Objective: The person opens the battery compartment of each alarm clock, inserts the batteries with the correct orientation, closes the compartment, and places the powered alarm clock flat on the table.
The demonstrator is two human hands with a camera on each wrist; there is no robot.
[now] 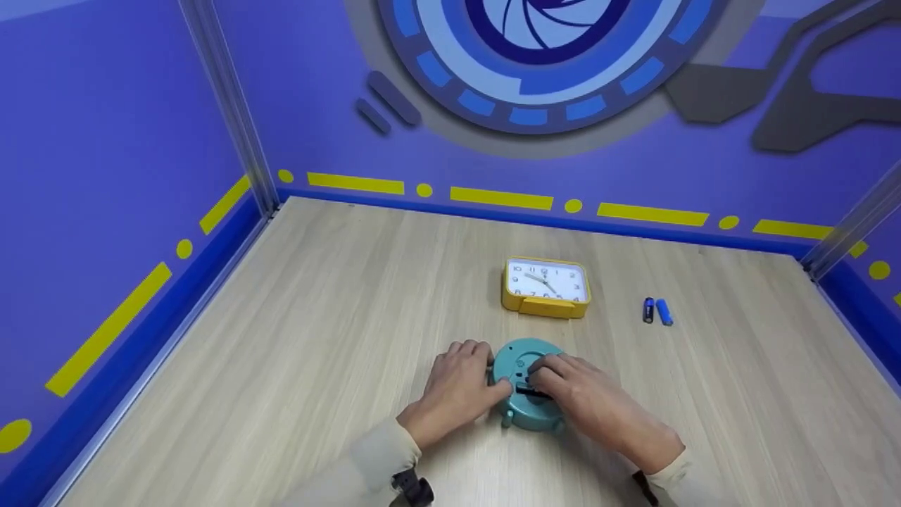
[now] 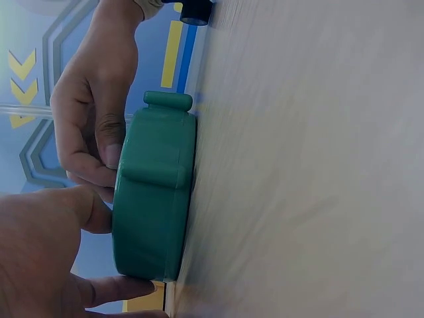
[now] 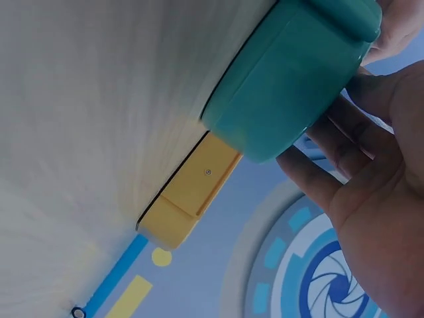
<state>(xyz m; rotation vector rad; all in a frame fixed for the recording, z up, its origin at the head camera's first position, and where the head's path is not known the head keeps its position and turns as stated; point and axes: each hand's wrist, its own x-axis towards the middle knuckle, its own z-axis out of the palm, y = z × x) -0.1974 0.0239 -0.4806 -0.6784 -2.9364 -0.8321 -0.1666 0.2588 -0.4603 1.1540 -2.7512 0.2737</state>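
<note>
A round teal alarm clock (image 1: 531,419) lies face down on the table, its back turned up, with small feet at its near side. My left hand (image 1: 457,384) holds the clock's left edge, thumb on the back rim and fingers down the side. On the back is a dark narrow battery slot (image 1: 529,391). Right over that slot, my right hand (image 1: 595,401) bends its thumb and fingers, the tips touching the clock's back. In the left wrist view the right thumb and forefinger come close together there; I cannot tell what is between them.
A yellow rectangular alarm clock (image 1: 546,285) stands behind the teal one, its dial tilted up. Two blue batteries (image 1: 664,312) lie side by side to its right. Blue panels (image 1: 317,127) with yellow dashes wall in the wooden table (image 1: 338,282) at the back and sides.
</note>
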